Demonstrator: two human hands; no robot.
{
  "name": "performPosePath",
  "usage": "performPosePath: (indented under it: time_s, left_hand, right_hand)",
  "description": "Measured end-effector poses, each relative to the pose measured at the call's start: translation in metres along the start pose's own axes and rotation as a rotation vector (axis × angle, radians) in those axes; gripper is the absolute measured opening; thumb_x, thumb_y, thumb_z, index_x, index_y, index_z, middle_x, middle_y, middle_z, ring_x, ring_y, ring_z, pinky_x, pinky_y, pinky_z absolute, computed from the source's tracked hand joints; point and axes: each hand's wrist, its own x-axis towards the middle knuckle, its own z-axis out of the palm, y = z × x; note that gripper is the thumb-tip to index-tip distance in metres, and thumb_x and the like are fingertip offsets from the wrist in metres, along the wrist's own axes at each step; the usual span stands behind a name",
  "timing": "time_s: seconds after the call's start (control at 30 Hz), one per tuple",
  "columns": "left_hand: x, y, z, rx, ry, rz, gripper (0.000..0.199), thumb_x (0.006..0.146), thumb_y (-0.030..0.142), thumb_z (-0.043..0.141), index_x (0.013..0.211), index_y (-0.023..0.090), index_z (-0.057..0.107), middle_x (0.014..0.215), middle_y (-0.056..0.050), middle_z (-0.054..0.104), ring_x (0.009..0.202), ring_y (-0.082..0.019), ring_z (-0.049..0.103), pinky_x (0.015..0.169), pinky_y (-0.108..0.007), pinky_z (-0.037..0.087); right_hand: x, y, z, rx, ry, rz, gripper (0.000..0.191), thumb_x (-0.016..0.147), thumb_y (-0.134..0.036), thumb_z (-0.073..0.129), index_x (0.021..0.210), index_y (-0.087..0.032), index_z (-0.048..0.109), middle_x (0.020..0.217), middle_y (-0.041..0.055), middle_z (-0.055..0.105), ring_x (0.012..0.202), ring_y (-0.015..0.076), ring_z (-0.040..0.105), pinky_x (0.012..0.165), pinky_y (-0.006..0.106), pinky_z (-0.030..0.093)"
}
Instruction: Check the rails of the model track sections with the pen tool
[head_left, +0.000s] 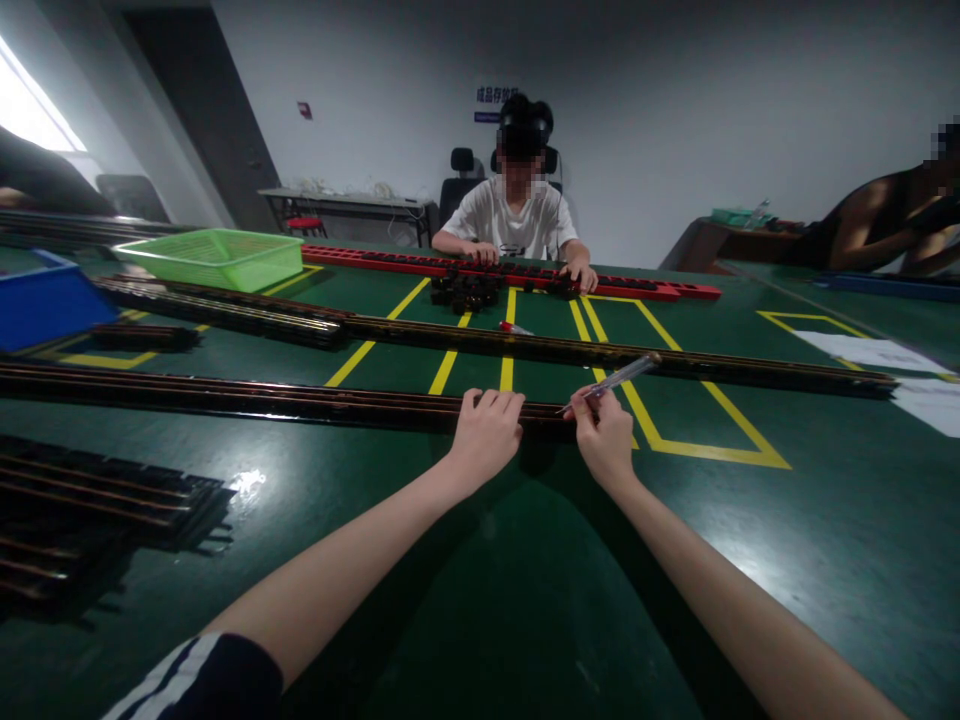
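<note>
A long black rail (337, 403) with copper-coloured lines lies across the green table in front of me. Near its right end, my left hand (487, 440) grips it with curled fingers over the top. My right hand (606, 440) is closed around a slim screwdriver (630, 371) with a clear handle. The handle leans up to the right, and the thin tip points down-left at the rail, close to my left fingers. Whether the tip touches the rail I cannot tell.
Beyond lies another long dark rail (675, 362). More rails (112, 490) are stacked at left, near a blue bin (49, 305) and green basket (217, 258). Opposite, a person (510, 215) works at a red rack (637, 287) beside black parts (465, 290). Papers (874, 352) lie right.
</note>
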Motion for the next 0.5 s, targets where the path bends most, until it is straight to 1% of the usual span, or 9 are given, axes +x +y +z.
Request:
performPosePath:
  time_s: [0.13,0.37,0.5]
  left_hand:
    - [-0.0006,-0.0005,-0.0003,-0.009,0.004,-0.003,0.031,0.085,0.017,0.043,0.113,0.016,0.057,0.113,-0.007,0.064,0.104,-0.020,0.056,0.095,-0.042,0.036]
    - [-0.0008,0.0005,-0.0013,-0.015,0.027,0.014,0.033,0.084,0.013,0.041,0.112,0.016,0.058,0.113,-0.008,0.064,0.104,-0.021,0.056,0.096,-0.044,0.036]
    - [-0.0004,0.0012,-0.0038,-0.011,0.021,0.011,0.035,0.083,0.010,0.040,0.111,0.017,0.059,0.112,-0.008,0.064,0.104,-0.022,0.057,0.096,-0.046,0.036]
  right_hand:
    - [-0.0003,-0.0018,0.0006,-0.028,0.011,-0.037,0.021,0.085,-0.039,0.048,0.077,-0.020,0.053,0.062,0.0043,0.065,0.062,0.0224,0.059,0.066,0.038,0.041]
    - [-0.0007,-0.0040,0.0001,-0.058,0.017,-0.065,0.020,0.086,-0.037,0.046,0.077,-0.020,0.053,0.063,0.0048,0.065,0.063,0.0226,0.057,0.064,0.037,0.040]
    - [-0.0007,-0.0032,0.0006,-0.049,0.041,-0.063,0.019,0.085,-0.036,0.047,0.076,-0.021,0.053,0.062,0.0049,0.065,0.065,0.0237,0.057,0.065,0.037,0.041]
